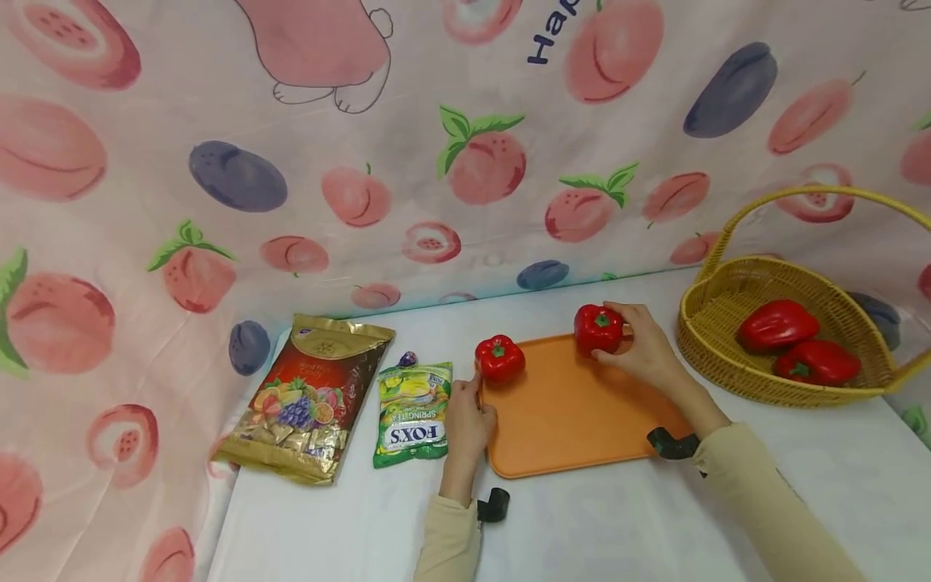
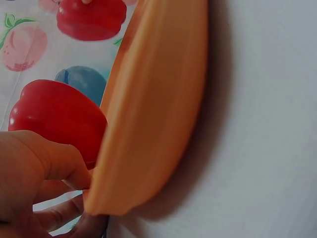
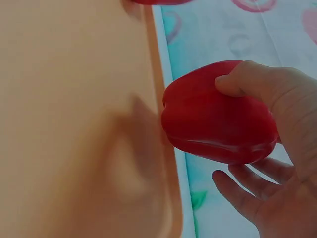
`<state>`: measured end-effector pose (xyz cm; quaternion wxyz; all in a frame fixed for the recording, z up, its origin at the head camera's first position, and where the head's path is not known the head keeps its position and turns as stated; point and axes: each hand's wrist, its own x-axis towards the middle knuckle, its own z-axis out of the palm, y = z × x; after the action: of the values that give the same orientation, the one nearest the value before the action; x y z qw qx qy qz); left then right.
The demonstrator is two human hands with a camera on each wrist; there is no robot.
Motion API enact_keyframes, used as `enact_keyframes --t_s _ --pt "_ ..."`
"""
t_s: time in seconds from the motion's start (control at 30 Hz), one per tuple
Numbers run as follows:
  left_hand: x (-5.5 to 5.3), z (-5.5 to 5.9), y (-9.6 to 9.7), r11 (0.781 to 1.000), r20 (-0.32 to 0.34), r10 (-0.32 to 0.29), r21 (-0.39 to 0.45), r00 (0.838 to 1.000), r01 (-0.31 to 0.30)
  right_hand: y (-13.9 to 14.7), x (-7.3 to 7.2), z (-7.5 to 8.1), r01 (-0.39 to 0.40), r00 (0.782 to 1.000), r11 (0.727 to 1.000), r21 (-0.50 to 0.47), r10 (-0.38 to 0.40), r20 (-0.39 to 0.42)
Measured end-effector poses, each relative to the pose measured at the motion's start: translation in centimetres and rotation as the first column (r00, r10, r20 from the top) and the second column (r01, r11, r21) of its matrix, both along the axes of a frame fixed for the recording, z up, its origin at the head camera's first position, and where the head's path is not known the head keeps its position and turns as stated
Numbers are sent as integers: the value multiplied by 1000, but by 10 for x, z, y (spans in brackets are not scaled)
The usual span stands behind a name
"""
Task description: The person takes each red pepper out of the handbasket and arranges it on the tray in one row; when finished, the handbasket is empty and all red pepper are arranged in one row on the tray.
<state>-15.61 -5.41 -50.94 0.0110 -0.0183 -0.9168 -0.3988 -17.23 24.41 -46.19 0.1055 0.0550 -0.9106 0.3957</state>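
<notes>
My right hand (image 1: 643, 346) holds a red bell pepper (image 1: 598, 330) by its side, above the far edge of the orange tray (image 1: 575, 420). In the right wrist view the thumb lies on top of this pepper (image 3: 218, 114), with the other fingers spread beneath it. A second red bell pepper (image 1: 499, 359) sits upright, green stem up, at the tray's far left corner. Just below it, my left hand (image 1: 469, 416) grips the tray's left rim. The left wrist view shows the fingers (image 2: 64, 161) at the rim, close beside the pepper (image 2: 59, 119).
A yellow wicker basket (image 1: 698, 356) with a tall handle stands at the right, holding two red peppers (image 1: 778, 326). Left of the tray lie a green candy bag (image 1: 414, 412), a small wrapped candy (image 1: 408, 359) and a large gold-and-red candy bag (image 1: 309, 400). Fruit-patterned cloth hangs behind the white table.
</notes>
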Motion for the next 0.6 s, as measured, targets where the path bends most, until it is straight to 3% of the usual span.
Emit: enact_keyframes --t_s 0.23,0.6 --pt "2 -1 1 1000 -12 3 -12 1000 -4 -15 -4 -7 -53 998 998 35 53 16" --pt "1 2 2 1000 -7 5 -10 1000 -5 -28 -6 -3 -35 993 998 56 29 110"
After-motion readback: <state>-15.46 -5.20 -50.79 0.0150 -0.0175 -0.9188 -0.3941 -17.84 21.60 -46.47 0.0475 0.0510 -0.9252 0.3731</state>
